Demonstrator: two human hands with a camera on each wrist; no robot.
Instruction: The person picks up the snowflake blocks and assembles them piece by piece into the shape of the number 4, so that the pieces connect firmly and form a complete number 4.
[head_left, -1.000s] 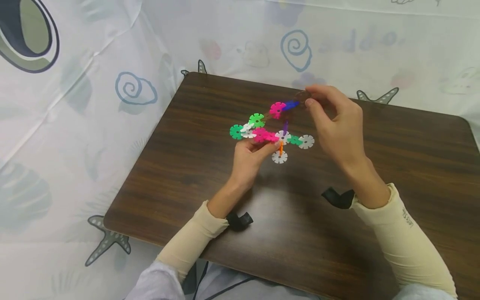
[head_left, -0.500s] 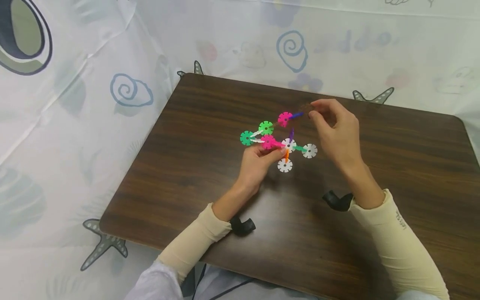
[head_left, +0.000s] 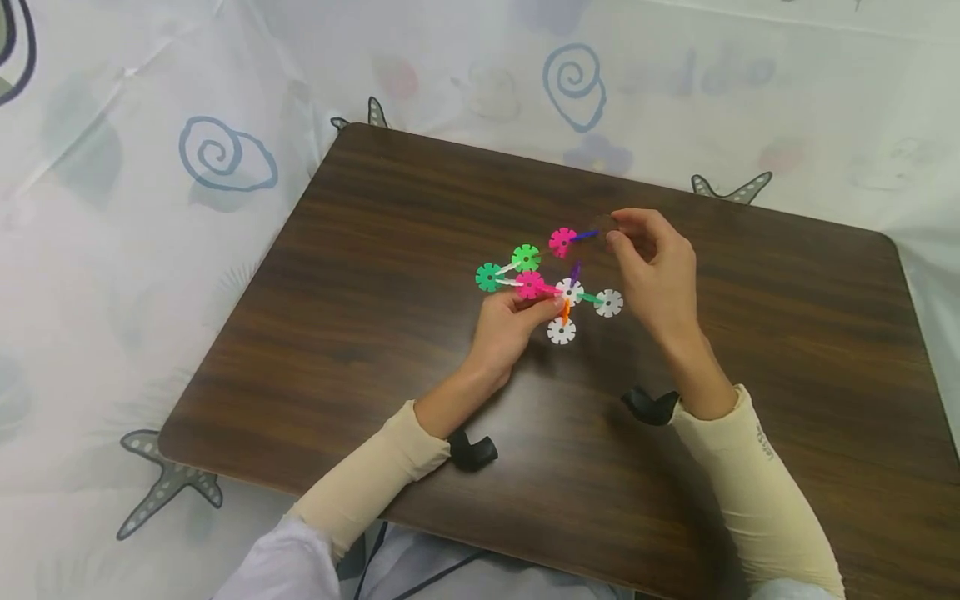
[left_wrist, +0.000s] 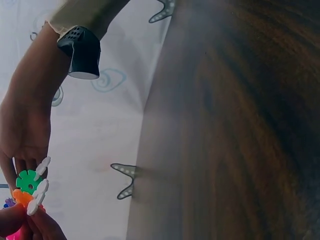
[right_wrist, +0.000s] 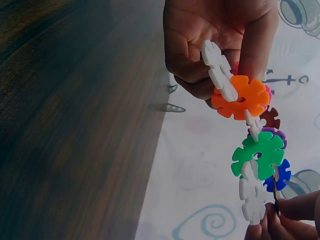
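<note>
Notched plastic snowflake discs are slotted together into a branching chain above the table. My left hand [head_left: 502,329] pinches it near a pink disc [head_left: 529,284] and a white disc [head_left: 570,292]. An orange disc [right_wrist: 241,98] and a green disc [right_wrist: 257,156] join more white ones in the right wrist view. Along the upper branch run a light green disc [head_left: 526,257], a pink one and a blue disc [head_left: 586,236]. At that branch's end, my right hand [head_left: 658,271] pinches a dark brown disc [head_left: 604,222] between thumb and fingers. A purple disc [head_left: 575,272] stands between the two branches.
The brown wood-grain table [head_left: 337,358] lies below both hands, with rounded corners. A printed white cloth [head_left: 450,58] hangs behind it and at the left. Black wrist cameras [head_left: 474,452] sit under both forearms.
My right hand has come down slightly with the brown disc in its grip. The chain has turned, so the blue disc shows thinner. The left hand keeps its hold; the head view has shifted.
</note>
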